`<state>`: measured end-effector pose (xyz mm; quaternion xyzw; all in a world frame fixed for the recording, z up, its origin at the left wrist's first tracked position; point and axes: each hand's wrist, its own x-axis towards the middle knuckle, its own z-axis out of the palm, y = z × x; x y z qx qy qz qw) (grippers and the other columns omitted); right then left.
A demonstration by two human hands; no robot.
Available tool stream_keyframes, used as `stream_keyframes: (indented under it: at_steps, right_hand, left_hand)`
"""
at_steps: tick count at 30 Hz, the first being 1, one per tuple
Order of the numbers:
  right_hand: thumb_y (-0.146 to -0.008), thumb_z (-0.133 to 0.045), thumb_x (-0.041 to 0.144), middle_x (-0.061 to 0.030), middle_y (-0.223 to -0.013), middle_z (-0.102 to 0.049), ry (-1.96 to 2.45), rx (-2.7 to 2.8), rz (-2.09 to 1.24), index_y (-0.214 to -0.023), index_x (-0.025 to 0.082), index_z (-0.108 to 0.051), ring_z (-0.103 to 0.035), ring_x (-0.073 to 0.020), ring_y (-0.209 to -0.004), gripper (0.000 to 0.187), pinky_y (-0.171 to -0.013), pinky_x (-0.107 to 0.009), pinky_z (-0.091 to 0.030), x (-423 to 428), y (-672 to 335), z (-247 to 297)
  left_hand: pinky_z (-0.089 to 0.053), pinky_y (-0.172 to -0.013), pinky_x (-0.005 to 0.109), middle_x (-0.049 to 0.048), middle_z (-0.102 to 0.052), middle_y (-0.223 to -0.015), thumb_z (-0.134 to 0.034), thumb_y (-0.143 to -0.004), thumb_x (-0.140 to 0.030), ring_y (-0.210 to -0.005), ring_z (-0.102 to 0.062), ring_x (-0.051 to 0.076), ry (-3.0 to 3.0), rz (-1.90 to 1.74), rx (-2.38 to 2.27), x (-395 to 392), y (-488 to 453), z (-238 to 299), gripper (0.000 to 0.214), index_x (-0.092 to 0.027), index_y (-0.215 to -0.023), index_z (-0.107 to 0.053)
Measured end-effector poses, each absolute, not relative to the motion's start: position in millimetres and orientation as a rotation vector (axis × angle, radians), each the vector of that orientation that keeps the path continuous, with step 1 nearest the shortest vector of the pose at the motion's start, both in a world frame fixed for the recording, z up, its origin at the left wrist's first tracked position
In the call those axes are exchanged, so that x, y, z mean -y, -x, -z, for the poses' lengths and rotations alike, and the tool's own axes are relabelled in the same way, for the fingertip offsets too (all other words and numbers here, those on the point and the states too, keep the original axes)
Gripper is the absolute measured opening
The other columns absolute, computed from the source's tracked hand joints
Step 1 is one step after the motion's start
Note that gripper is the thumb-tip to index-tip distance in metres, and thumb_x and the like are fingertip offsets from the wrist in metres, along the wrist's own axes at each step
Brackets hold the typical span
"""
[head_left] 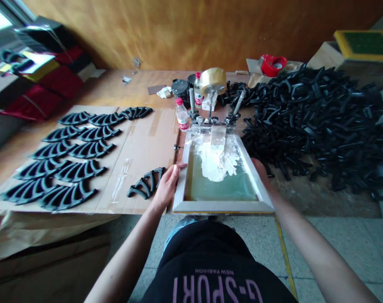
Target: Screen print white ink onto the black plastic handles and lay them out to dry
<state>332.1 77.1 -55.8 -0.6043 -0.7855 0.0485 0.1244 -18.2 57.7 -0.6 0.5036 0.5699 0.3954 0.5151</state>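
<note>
**Left hand** [166, 186]: fingers lie together and extended across the left rail of the screen-printing frame [223, 206], pinching nothing. **Right hand** [261, 169]: set at the frame's right rail, fingers out of sight, so its hold cannot be told.

**Frame:** near the worktop's front edge, lying on its hinge clamps [210, 120], with white ink [215, 162] spread across the green mesh and a squeegee [218, 137] at the far rail.

**About it:** a fan-shaped black moulded part [145, 183] lies just beside the left hand on a cardboard sheet [137, 147]. Ten similar parts [74, 166] stand in two rows toward the left. A heap of black parts [314, 122] covers the right end of the wooden worktop [121, 88]. Two plastic bottles [181, 114] and a tape roll [212, 81] stand near the far edge.

**Risks:** a slip of either hand could knock the frame out of register. Ink could smear if a sleeve or the left hand brushes the mesh. The nearby bottles could tip if jostled, and the heap could slide over the worktop's edge.
</note>
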Motion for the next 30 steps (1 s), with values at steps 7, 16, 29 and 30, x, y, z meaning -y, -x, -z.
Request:
stream_keyframes:
  at_steps: [7,16,29,30]
  right_hand:
    - [-0.079,-0.071,0.027,-0.0159,-0.128,-0.054,1.68,2.155,0.065,-0.127,0.014,-0.056,-0.052,-0.0301,-0.114,0.052,-0.095,-0.042,-0.045,-141.0,-269.5,17.0]
    - [-0.085,-0.049,0.004,-0.0055,-0.087,-0.065,1.21,2.775,-0.283,-0.088,0.018,-0.064,-0.058,-0.0181,-0.082,0.021,-0.07,-0.028,-0.041,-66.1,-252.8,22.1]
    - [-0.088,-0.058,0.016,-0.003,-0.091,-0.069,1.266,2.548,-0.256,-0.098,0.02,-0.068,-0.063,-0.0166,-0.081,0.015,-0.07,-0.026,-0.047,-58.3,-244.0,33.8]
    - [-0.087,-0.062,0.019,-0.0021,-0.096,-0.07,1.325,2.488,-0.274,-0.104,0.022,-0.067,-0.064,-0.0168,-0.084,0.017,-0.071,-0.026,-0.048,-68.6,-242.3,26.8]
  left_hand:
    - [-0.042,-0.057,0.022,-0.0008,-0.063,-0.075,-0.059,-0.084,-0.046,-0.059,-0.051,0.011,-1.13,-0.776,-1.44,-45.7,17.8,91.3,0.074,-0.023,-0.15,-0.035]
    - [-0.04,-0.055,0.023,0.0018,-0.065,-0.08,-0.061,-0.082,-0.05,-0.06,-0.053,0.012,-1.06,-0.752,-1.444,-47.6,21.6,99.9,0.071,-0.018,-0.143,-0.045]
    - [-0.046,-0.06,0.024,0.0031,-0.067,-0.081,-0.06,-0.081,-0.052,-0.068,-0.061,0.015,-1.016,-0.767,-1.391,-47.3,17.9,84.1,0.07,-0.015,-0.139,-0.046]
    - [-0.046,-0.059,0.024,0.0027,-0.067,-0.08,-0.061,-0.081,-0.052,-0.066,-0.061,0.015,-1.016,-0.761,-1.384,-47.1,18.0,78.9,0.072,-0.016,-0.141,-0.044]
